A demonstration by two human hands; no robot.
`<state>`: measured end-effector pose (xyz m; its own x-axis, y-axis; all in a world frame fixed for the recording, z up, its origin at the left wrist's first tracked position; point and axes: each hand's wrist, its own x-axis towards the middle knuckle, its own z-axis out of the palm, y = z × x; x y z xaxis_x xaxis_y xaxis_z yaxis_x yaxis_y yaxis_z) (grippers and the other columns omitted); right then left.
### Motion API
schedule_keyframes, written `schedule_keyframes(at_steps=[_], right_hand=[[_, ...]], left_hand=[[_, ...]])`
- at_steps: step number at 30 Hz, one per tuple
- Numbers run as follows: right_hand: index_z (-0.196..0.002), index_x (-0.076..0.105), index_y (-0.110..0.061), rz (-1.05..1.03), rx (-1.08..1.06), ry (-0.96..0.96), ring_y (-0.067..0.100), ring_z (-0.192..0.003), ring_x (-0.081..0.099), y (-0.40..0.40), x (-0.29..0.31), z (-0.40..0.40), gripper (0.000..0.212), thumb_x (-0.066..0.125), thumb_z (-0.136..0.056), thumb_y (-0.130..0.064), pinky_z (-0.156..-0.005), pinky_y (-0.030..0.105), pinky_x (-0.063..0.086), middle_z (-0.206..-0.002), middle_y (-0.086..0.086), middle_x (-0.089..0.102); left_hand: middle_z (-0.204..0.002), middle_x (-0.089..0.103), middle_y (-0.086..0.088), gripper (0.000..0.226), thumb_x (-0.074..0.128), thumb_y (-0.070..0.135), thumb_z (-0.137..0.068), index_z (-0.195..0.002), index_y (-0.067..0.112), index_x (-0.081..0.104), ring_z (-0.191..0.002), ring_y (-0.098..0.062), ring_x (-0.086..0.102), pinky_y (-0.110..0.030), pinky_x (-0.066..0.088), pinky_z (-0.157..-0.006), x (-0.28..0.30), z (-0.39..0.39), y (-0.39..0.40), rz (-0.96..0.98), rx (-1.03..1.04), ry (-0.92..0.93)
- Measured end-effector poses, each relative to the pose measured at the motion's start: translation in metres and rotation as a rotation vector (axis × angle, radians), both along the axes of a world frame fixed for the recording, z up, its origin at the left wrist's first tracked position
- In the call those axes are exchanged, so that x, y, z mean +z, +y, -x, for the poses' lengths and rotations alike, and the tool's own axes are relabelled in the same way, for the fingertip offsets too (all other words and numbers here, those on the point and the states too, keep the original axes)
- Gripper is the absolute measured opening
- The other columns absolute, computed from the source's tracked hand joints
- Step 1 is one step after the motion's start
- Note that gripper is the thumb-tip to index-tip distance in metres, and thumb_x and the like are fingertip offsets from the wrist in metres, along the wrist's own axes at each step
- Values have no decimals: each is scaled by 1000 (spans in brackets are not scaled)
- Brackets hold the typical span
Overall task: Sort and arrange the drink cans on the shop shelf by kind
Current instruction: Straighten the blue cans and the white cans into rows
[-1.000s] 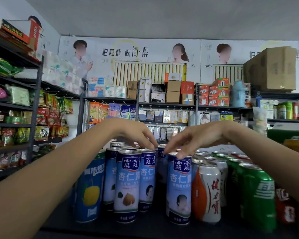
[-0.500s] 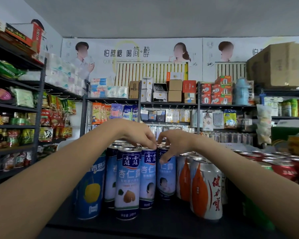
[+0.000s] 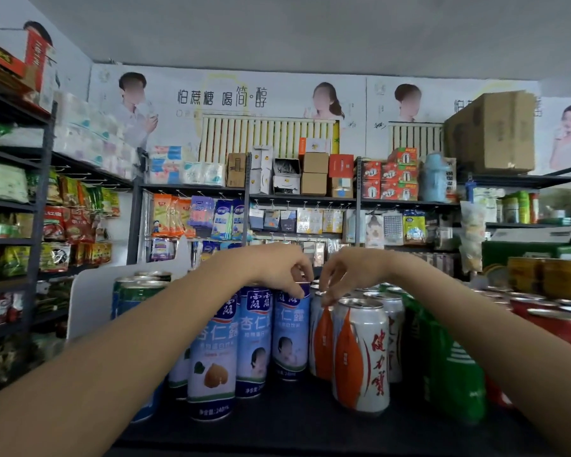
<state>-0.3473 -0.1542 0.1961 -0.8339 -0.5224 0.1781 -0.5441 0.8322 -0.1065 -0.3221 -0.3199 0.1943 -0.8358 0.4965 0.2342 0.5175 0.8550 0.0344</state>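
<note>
Gripping the rim of a tall blue-and-white can (image 3: 290, 338), the left hand (image 3: 279, 270) pinches from above; the right hand (image 3: 346, 272) pinches the top of an orange-and-white can (image 3: 320, 344) just beside it. Matching blue cans (image 3: 213, 361) stand to the left, a second orange-and-white can (image 3: 360, 354) in front, green cans (image 3: 455, 374) and red cans (image 3: 561, 324) to the right. All stand on a dark shelf (image 3: 294, 420). Stocked racks (image 3: 304, 199) line the far wall.
</note>
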Motion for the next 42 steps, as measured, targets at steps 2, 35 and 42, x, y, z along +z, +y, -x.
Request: schedule_keyframes(at_steps=[2, 35, 42], right_hand=[[-93, 70, -13, 17, 34, -19, 15, -91, 60, 2, 0, 3, 21, 75, -76, -25, -95, 37, 46, -86, -7, 65], [-113, 48, -21, -116, -164, 48, 17, -108, 52, 63, -15, -80, 45, 72, -76, -34, -96, 32, 45, -118, -2, 51], [-109, 50, -19, -80, -149, 32, 23, -109, 55, 60, -14, -79, 45, 75, -73, -30, -96, 40, 48, -117, -4, 49]], left_hand=[[-123, 56, -2, 40, 66, 19, -84, -122, 18, 55, -109, -15, 54, -26, 42, -87, -2, 0, -1, 0, -1, 29], [-105, 65, -1, 57, 72, 52, -69, -111, 13, 65, -90, -14, 58, -23, 43, -73, -3, 2, 58, 148, 22, 32], [-115, 63, 5, 50, 74, 39, -71, -115, 18, 64, -103, -9, 58, -27, 46, -94, 16, -46, 26, 66, 39, -10]])
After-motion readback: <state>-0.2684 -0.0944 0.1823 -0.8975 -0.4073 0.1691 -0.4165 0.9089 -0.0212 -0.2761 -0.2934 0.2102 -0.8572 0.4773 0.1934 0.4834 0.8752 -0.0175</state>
